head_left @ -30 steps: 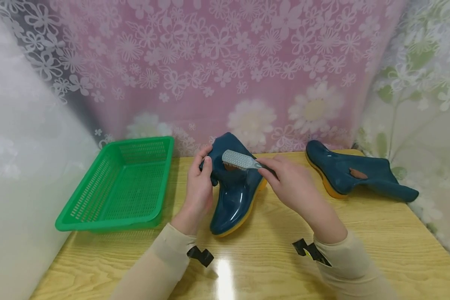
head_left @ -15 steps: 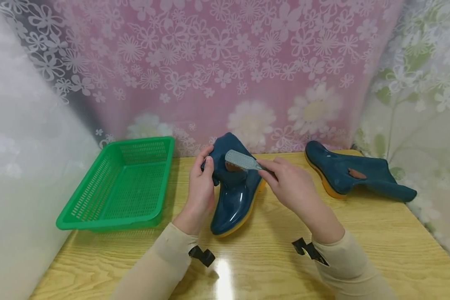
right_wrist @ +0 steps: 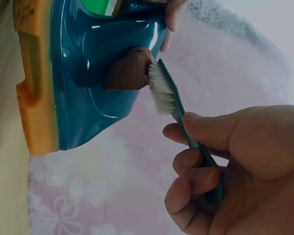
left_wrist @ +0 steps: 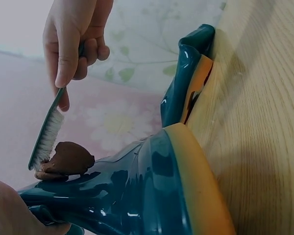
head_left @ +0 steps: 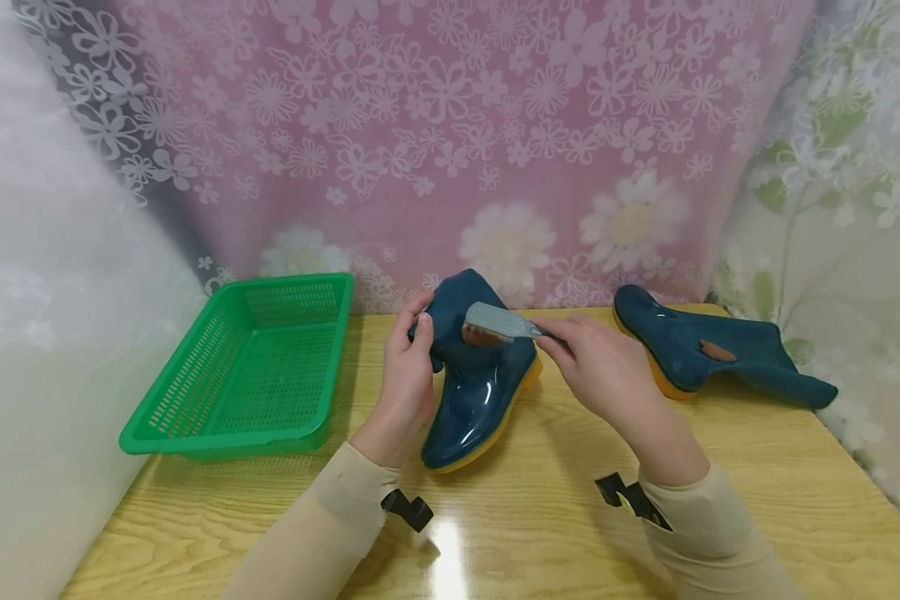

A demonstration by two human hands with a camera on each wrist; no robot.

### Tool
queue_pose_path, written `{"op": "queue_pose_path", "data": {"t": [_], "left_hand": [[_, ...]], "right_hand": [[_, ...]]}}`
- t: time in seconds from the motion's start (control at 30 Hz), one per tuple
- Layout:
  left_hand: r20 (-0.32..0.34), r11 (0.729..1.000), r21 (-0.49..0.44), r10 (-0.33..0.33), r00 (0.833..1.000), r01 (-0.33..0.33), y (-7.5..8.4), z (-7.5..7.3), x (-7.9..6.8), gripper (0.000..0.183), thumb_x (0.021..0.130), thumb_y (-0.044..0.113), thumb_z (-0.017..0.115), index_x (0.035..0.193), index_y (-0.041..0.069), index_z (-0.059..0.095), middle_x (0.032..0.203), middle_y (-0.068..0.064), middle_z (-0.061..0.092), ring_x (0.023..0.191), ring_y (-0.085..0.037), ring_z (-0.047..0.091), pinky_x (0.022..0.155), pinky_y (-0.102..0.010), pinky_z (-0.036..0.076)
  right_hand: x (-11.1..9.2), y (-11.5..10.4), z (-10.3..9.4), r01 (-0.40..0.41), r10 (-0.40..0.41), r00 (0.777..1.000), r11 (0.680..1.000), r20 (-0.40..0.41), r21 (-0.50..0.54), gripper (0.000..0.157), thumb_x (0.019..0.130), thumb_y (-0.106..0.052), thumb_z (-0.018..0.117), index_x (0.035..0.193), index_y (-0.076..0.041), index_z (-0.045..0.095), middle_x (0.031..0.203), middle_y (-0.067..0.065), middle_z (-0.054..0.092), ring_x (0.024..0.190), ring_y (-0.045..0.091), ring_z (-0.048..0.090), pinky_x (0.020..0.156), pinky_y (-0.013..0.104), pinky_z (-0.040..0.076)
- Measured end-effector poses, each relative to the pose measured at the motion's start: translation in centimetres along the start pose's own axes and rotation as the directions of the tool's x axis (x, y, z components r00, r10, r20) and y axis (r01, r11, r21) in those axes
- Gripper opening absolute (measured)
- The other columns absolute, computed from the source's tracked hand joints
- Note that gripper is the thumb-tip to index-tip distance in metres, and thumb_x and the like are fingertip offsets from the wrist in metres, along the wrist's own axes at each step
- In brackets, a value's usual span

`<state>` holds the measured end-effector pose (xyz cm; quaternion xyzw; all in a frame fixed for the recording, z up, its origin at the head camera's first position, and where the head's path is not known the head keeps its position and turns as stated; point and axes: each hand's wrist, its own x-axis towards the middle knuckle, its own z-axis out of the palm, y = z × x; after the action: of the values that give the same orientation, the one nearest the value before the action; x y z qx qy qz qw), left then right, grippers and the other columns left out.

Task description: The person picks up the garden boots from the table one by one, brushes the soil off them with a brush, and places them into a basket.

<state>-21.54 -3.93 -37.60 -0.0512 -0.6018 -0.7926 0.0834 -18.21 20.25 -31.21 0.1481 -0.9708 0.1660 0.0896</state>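
A dark teal rubber boot (head_left: 468, 408) with a yellow-orange sole stands on the table, toe toward me. My left hand (head_left: 407, 367) grips the boot's shaft near its top, thumb on the near side. On the shaft sits a brown clay-like lump (right_wrist: 130, 71). My right hand (head_left: 603, 367) holds a scrub brush (head_left: 502, 321) by its handle, fingers curled round it. In the right wrist view the brush's white bristles (right_wrist: 160, 90) touch the lump's edge. The left wrist view also shows the bristles against the lump.
A second teal boot (head_left: 720, 325) lies on its side at the right, with a brown lump (head_left: 717, 351) on it. At the left stands a green plastic basket (head_left: 337, 358). Floral curtains (head_left: 420, 167) hang behind the wooden table (head_left: 555, 517).
The brush and right hand have shifted slightly to the right across the boot's shaft. My left hand keeps its grip, and the boot has barely moved.
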Motion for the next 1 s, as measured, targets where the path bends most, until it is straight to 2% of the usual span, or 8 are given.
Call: {"op": "queue_pose_path", "data": {"t": [0.2, 0.4, 0.6, 0.7, 0.83, 1.0], "left_hand": [[0.000, 1.000, -0.021, -0.001, 1.000, 0.001, 0.0, 0.1, 0.1, 0.044, 0.122, 0.028, 0.042, 0.164, 0.018, 0.052, 0.178, 0.000, 0.028, 0.166, -0.026, 0.019, 0.132, -0.058, 0.023], [-0.023, 0.999, -0.035, 0.003, 1.000, -0.004, 0.1, -0.1, 0.3, 0.045, 0.122, 0.028, 0.043, 0.164, 0.016, 0.052, 0.178, 0.000, 0.028, 0.166, -0.026, 0.021, 0.132, -0.055, 0.025], [-0.013, 1.000, -0.021, 0.011, 1.000, -0.012, -0.2, -0.2, 0.0, 0.044, 0.122, 0.026, 0.042, 0.164, 0.014, 0.052, 0.178, 0.000, 0.028, 0.167, -0.026, 0.019, 0.132, -0.058, 0.024], [-0.006, 1.000, -0.013, 0.011, 1.000, -0.011, -0.3, 0.0, -0.2, 0.044, 0.122, 0.025, 0.042, 0.163, 0.014, 0.053, 0.178, 0.000, 0.029, 0.166, -0.026, 0.020, 0.132, -0.059, 0.024], [-0.002, 1.000, -0.002, 0.011, 1.000, -0.011, -0.3, 0.2, -0.2, 0.044, 0.122, 0.027, 0.043, 0.163, 0.017, 0.053, 0.178, 0.000, 0.030, 0.166, -0.027, 0.021, 0.131, -0.061, 0.025], [-0.005, 1.000, 0.019, 0.024, 1.000, -0.023, -0.4, 0.2, -0.2, 0.044, 0.122, 0.026, 0.042, 0.164, 0.017, 0.053, 0.178, -0.001, 0.029, 0.167, -0.027, 0.019, 0.131, -0.061, 0.025]], "right_hand": [[-0.3, 0.2, -0.5, 0.007, -0.007, 1.000, 1.000, -0.024, -0.013, 0.040, 0.115, -0.027, 0.063, 0.153, -0.013, 0.069, 0.126, 0.019, 0.076, 0.079, 0.029, 0.068, 0.060, 0.043, 0.053], [-0.6, 0.7, -1.2, -0.024, 0.024, 0.999, 1.000, -0.040, -0.005, 0.042, 0.118, -0.026, 0.059, 0.156, -0.009, 0.065, 0.140, 0.023, 0.068, 0.102, 0.037, 0.070, 0.073, 0.054, 0.058], [-0.7, 0.1, -0.2, -0.005, 0.007, 0.999, 0.999, -0.044, 0.047, 0.042, 0.117, -0.025, 0.059, 0.157, -0.011, 0.064, 0.147, 0.022, 0.066, 0.110, 0.040, 0.071, 0.078, 0.056, 0.058], [-0.3, -0.7, 0.6, 0.012, -0.010, 0.999, 0.998, -0.049, 0.054, 0.042, 0.117, -0.028, 0.061, 0.157, -0.014, 0.065, 0.145, 0.021, 0.067, 0.102, 0.038, 0.071, 0.073, 0.050, 0.057], [0.0, -1.4, 1.3, 0.012, -0.010, 0.999, 0.999, -0.036, 0.045, 0.042, 0.116, -0.030, 0.062, 0.156, -0.016, 0.066, 0.130, 0.019, 0.071, 0.085, 0.032, 0.065, 0.065, 0.043, 0.051], [0.1, -1.5, 1.4, -0.005, 0.006, 1.000, 0.999, -0.006, 0.044, 0.042, 0.116, -0.028, 0.063, 0.155, -0.014, 0.067, 0.130, 0.018, 0.073, 0.085, 0.030, 0.065, 0.066, 0.042, 0.052]]}}
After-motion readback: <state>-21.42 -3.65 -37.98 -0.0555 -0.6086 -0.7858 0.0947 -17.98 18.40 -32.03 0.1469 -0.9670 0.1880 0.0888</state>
